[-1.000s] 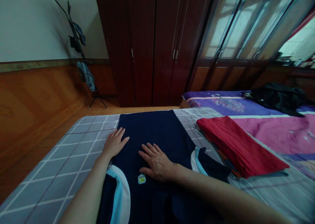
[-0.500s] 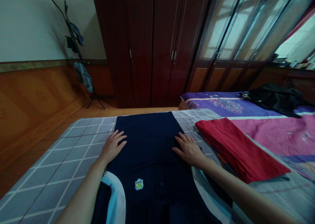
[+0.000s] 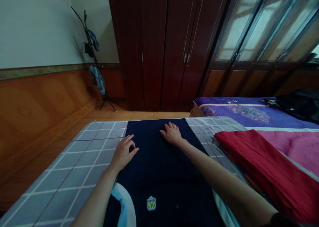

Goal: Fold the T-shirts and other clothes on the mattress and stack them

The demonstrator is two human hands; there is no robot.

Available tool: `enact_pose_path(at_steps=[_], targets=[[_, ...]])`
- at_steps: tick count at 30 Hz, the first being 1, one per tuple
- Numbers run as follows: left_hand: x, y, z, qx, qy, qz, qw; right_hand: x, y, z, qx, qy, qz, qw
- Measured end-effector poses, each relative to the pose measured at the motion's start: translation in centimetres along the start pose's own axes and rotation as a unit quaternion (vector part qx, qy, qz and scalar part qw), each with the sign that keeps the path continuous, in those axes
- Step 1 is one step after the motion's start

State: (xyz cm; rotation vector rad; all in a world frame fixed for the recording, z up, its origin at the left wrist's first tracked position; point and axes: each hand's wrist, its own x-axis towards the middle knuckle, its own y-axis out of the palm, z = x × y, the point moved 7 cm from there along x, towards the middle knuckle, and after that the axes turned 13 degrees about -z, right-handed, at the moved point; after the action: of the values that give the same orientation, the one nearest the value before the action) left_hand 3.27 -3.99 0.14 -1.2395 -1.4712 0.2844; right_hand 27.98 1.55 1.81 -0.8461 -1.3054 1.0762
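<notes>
A dark navy shirt (image 3: 161, 167) lies spread over a bed with a grey checked sheet. Its small tennis badge (image 3: 151, 203) appears upside down from here, and white and light blue bands edge both sides near me. At the shirt's left edge rests my left hand (image 3: 124, 151), fingers bent and apart, thumb over the navy cloth. My right hand (image 3: 171, 133) lies on the shirt near its far end, fingers spread and palm down. Neither hand grips the fabric. The shirt's nearest part runs out of view at the bottom.
Folded red cloth (image 3: 269, 167) sits on a pile to the right. Beyond it are a purple and pink bedspread (image 3: 224, 104) and a black garment (image 3: 299, 104). A dark wooden wardrobe (image 3: 152, 80) stands past the bed, with a coat stand (image 3: 89, 41) at the left.
My right hand has moved from the shirt's right edge inward and farther up the cloth. My left hand stays by the left edge, its fingers more bent. The view has turned slightly left.
</notes>
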Motion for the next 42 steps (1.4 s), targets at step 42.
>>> enact_pose_path(at_steps=[42], targets=[[-6.4, -2.4, -16.7, -0.014, 0.100, 0.381, 0.919, -22.2, -10.4, -7.9, 0.000, -0.119, 0.084, 0.989]])
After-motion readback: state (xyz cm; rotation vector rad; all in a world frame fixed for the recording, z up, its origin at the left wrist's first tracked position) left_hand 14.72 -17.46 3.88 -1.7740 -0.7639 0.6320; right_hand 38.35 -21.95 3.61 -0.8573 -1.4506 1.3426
